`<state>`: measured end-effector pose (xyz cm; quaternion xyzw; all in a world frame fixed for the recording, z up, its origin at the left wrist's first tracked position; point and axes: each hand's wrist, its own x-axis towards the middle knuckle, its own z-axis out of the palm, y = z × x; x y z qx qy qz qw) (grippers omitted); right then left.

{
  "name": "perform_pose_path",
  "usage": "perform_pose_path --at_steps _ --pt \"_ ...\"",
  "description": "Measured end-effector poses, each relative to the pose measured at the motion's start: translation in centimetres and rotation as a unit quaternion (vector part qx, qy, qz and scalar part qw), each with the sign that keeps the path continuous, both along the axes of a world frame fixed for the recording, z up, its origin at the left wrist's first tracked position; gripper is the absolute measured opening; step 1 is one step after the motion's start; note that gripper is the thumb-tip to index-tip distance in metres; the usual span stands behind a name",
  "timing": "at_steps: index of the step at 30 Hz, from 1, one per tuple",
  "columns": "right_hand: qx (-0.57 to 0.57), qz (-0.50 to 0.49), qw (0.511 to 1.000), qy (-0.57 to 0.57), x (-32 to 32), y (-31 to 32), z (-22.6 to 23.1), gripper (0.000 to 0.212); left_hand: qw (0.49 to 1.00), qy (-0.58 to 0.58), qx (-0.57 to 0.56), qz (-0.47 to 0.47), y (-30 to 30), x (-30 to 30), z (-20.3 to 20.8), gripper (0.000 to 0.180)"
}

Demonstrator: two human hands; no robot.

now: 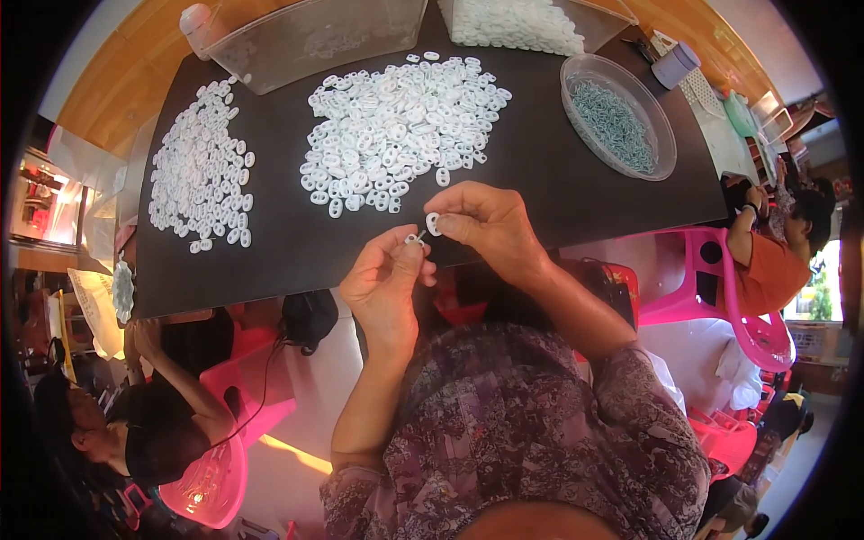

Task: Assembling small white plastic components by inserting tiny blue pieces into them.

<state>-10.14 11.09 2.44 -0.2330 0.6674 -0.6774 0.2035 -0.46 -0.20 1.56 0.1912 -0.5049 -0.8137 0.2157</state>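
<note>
My left hand (385, 290) pinches a small white plastic piece (413, 240) between thumb and fingers, and a thin metallic bit seems to stick out of it. Close beside it, my right hand (490, 225) grips a white oval plastic piece (433, 224) with a hole in it, by thumb and forefinger. Both hands are at the near edge of the dark table (279, 261). Beyond them lies a large heap of white oval two-holed plastic pieces (400, 126). A round clear dish (666, 144) at the right holds many small blue-green metal parts (614, 124), seemingly screws or pins.
A second spread of white pieces (200, 171) lies at the left. Along the far edge stand a clear bin (315, 40) and another bin filled with white pieces (513, 25). A grey-lidded container (675, 65) is at the far right. People sit at left (135, 414) and right (774, 261).
</note>
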Motion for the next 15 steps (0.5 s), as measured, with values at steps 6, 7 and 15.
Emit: perform_pose_path --at_steps 6,7,15 --pt "-0.002 0.012 1.000 -0.001 0.07 -0.13 0.13 0.012 1.000 -0.016 -0.005 -0.013 -0.09 0.10 -0.14 0.015" --pt "0.004 0.008 1.000 -0.002 0.12 -0.18 0.21 0.011 1.000 -0.016 -0.004 -0.013 -0.09 0.10 -0.10 0.015" --pt "0.018 0.002 0.998 0.057 0.32 -0.27 0.16 0.011 0.999 -0.030 -0.025 -0.001 0.21 0.17 -0.10 0.015"
